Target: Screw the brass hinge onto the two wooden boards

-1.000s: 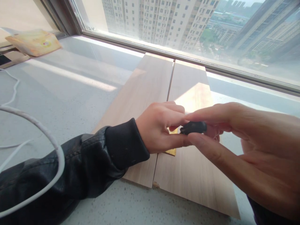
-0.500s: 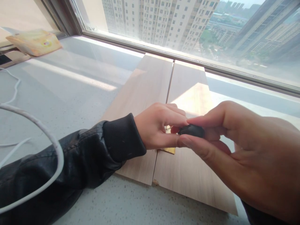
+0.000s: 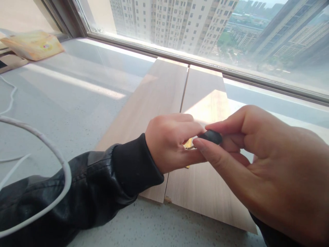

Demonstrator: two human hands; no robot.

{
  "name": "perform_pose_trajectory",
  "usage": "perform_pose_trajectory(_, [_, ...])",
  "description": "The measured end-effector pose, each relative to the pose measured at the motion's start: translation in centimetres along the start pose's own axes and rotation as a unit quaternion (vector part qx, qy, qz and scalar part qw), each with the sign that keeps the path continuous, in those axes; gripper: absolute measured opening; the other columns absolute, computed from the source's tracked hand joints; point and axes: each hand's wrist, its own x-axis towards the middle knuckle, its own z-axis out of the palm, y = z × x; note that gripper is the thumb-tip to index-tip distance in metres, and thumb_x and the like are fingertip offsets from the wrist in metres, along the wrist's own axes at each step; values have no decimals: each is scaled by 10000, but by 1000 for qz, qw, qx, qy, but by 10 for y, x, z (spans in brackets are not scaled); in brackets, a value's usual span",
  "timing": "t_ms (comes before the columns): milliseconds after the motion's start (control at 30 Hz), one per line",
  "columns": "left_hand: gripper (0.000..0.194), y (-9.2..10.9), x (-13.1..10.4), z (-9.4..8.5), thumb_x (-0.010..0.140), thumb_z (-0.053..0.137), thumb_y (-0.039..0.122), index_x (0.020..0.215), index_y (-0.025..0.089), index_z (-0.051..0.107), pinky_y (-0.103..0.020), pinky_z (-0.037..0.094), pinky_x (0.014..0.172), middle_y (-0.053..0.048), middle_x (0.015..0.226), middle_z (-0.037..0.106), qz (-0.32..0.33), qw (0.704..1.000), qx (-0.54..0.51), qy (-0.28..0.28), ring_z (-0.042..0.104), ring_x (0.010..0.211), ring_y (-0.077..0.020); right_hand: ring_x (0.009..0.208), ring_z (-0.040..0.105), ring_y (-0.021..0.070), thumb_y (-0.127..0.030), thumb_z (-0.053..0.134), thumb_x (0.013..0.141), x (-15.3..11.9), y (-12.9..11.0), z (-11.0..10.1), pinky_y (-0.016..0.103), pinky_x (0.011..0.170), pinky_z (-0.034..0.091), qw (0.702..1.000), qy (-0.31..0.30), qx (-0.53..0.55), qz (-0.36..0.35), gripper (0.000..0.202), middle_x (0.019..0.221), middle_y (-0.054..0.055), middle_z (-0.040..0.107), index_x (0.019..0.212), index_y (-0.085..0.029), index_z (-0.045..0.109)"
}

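Note:
In the head view, my right hand (image 3: 259,161) pinches the stubby black handle of a screwdriver (image 3: 212,136) between thumb and fingers. A thin metal shaft shows in front of the handle. Curled beside it is my left hand (image 3: 172,140), its thumb and index finger closed in around the front of the screwdriver; what the fingertips grip is hidden. Under the hands, a gold-coloured metal plate (image 3: 189,142) shows in part, lying by the seam on the boards. Below are two pale wooden boards, a left board (image 3: 144,106) and a right board (image 3: 213,192), side by side with a narrow gap.
The boards lie on a speckled white sill (image 3: 84,82) and reach the window frame (image 3: 144,49). A white cable (image 3: 58,151) loops in front of my left sleeve. A yellowish packet (image 3: 33,46) lies at the far left.
The left wrist has turned slightly, and the left hand covers more of the gold plate. The screwdriver handle has tilted and risen a little in my right fingers. The view has shifted slightly.

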Motion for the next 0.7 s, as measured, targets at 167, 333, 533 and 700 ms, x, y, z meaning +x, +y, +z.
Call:
perform_pose_trajectory(167, [288,5,0,-1,828,638,261,592,192,490,-263,416,573,19,612,573,3,999,-37,-25,509,580,-107,330,366,87,-319,623,775,-1,0,-1,263,351,219,1000,9,-22,-2,157,450,-72,463,740,-210,516])
perform_pose_trajectory(333, [224,-2,5,0,779,675,192,599,177,543,-255,410,594,44,523,497,11,997,-66,-50,445,554,-97,354,418,110,-337,615,791,-4,0,0,276,366,225,998,28,-62,-5,172,444,-69,448,757,-222,491])
perform_pose_trajectory(533, [258,-7,3,0,788,645,260,559,161,581,-263,386,523,4,526,551,-15,996,-72,-57,458,534,-107,397,426,87,-281,645,790,-3,2,4,260,395,320,999,39,-19,-14,153,498,-73,460,757,-209,514])
perform_pose_trajectory(700, [204,-8,1,0,795,646,331,715,146,676,-269,430,554,-37,658,650,-51,991,-96,-73,527,562,-116,637,610,134,-284,611,843,0,14,0,274,523,476,985,-45,165,-36,121,753,-8,640,933,-207,636])
